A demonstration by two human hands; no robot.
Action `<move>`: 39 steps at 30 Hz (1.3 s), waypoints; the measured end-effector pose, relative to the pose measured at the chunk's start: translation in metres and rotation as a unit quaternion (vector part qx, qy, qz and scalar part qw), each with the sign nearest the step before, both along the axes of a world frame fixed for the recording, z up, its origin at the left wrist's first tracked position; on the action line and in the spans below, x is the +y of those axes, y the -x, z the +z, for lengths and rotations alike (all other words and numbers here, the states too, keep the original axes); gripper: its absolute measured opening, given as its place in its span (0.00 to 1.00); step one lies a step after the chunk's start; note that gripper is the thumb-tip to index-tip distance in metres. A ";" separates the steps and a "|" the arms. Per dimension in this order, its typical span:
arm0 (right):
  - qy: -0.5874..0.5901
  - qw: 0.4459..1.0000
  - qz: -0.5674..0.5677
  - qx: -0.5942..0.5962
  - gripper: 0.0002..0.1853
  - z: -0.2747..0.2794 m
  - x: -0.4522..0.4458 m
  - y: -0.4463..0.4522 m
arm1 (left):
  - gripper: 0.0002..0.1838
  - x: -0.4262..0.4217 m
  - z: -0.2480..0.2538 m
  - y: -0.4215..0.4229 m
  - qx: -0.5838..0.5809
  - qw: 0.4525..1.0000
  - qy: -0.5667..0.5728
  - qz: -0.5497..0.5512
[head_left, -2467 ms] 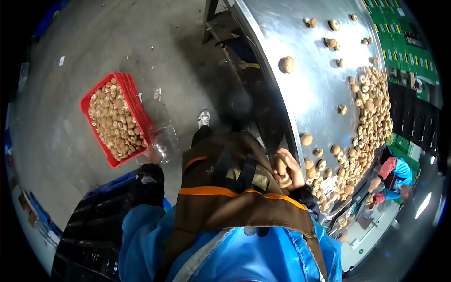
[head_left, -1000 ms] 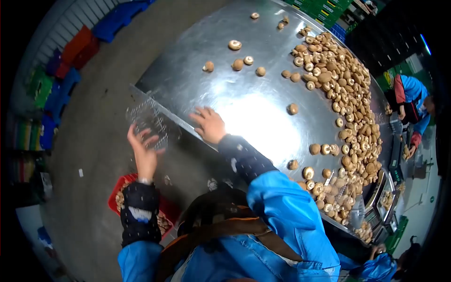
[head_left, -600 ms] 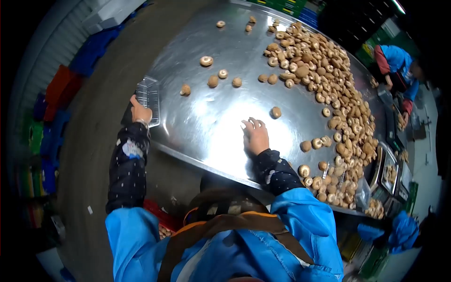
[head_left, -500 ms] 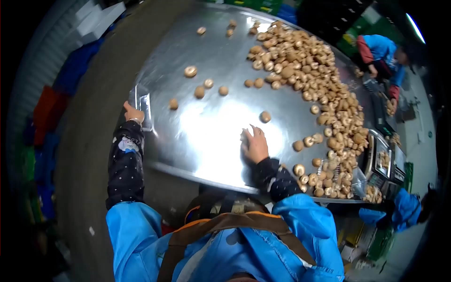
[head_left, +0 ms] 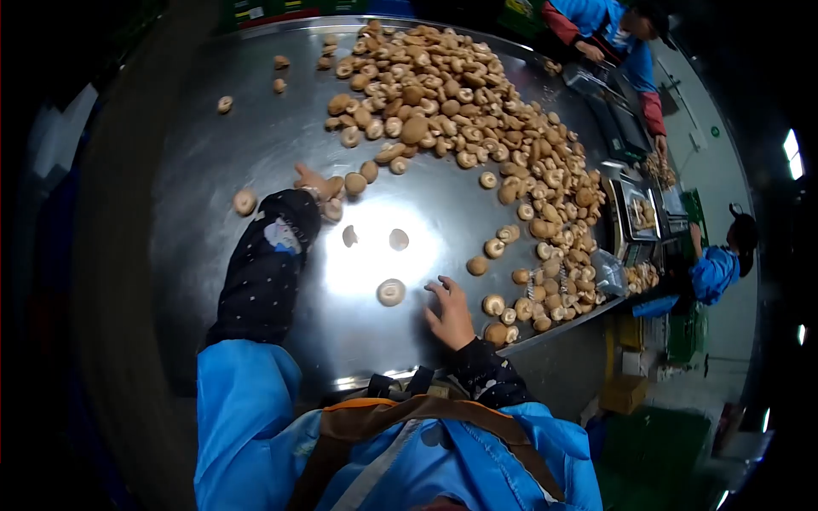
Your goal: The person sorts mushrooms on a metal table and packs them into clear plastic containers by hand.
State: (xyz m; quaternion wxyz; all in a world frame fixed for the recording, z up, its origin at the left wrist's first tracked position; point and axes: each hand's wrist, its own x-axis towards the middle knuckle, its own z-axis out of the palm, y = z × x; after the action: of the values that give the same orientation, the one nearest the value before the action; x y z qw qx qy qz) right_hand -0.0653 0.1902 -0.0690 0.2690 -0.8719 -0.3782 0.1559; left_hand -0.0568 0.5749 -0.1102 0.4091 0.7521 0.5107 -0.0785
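Left hand (head_left: 313, 182) shifted from left edge of desk (head_left: 192, 298) to mushrooms (head_left: 355, 183) near pile (head_left: 477, 111); grip unclear. Right hand (head_left: 452, 315) spread, right of lone mushroom (head_left: 391, 292).

Metal table (head_left: 192, 162) gleams in dim workroom

A white glare (head_left: 362, 268) lights the tabletop above a grey-brown floor (head_left: 119, 221). Green crates (head_left: 518, 12) stand beyond the far edge. At right, a pale wall (head_left: 724, 166) carries a round green sign (head_left: 714, 131), with bright white lights (head_left: 793, 154) farther out. A cardboard box (head_left: 624, 393) sits at lower right; the left side falls into shadow.
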 end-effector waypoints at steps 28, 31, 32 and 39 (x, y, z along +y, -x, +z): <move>-0.140 0.955 0.107 0.238 0.15 0.050 -0.213 -0.199 | 0.53 -0.234 -0.040 -0.246 -0.600 0.593 0.499 0.199; -0.111 0.958 0.095 0.247 0.15 0.054 -0.220 -0.202 | 0.52 -0.272 -0.007 -0.220 -0.615 0.568 0.513 0.188; -0.147 0.957 0.078 0.239 0.16 0.058 -0.219 -0.203 | 0.52 -0.280 -0.016 -0.212 -0.622 0.546 0.526 0.195; -0.233 0.868 -0.086 0.430 0.38 0.041 -0.194 -0.220 | 0.37 -0.385 0.022 -0.167 -0.652 0.600 0.435 0.163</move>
State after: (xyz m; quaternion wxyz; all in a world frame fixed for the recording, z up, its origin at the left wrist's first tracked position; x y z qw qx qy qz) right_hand 0.1548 -0.0039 -0.0282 0.6131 -0.6593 -0.1735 0.3991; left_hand 0.1101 0.1900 -0.0882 0.9180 0.2407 0.1282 0.2879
